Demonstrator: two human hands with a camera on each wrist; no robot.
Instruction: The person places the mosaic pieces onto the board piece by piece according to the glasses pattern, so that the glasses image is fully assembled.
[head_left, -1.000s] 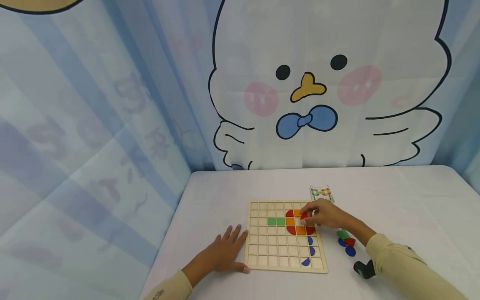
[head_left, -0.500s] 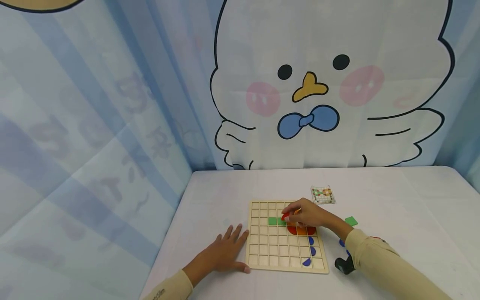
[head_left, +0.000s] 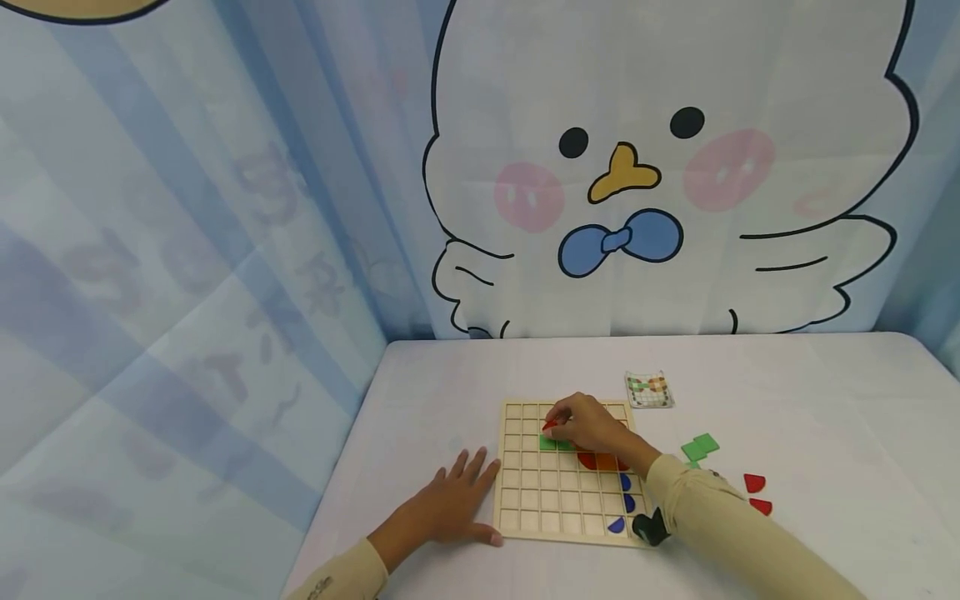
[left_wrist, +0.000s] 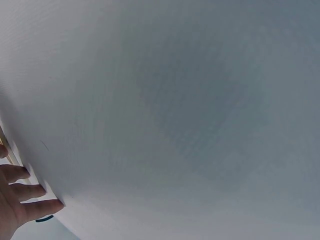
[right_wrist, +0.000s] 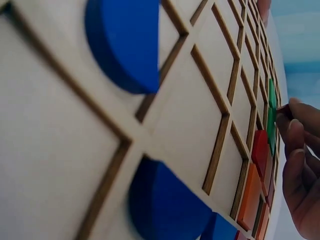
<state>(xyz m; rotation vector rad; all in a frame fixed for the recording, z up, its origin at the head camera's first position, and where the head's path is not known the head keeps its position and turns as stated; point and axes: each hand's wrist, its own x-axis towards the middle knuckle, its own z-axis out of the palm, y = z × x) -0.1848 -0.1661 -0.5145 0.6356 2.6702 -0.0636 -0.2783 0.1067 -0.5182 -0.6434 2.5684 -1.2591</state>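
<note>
Right hand (head_left: pixel 583 423) farther left across grid board (head_left: pixel 528 501) than second ago, now by green squares (head_left: pixel 553 444), past red-and-orange pieces (head_left: pixel 600 462); left hand (head_left: pixel 456 498) unmoved, fingers straight, spread, holding nothing, beside board's left edge. Right thumb and fingers nearly closed, pinching red piece (head_left: pixel 550 425) at tips, just beyond green squares; contact with board cannot tell

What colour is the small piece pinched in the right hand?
Red; the head view shows that small piece best.
</note>
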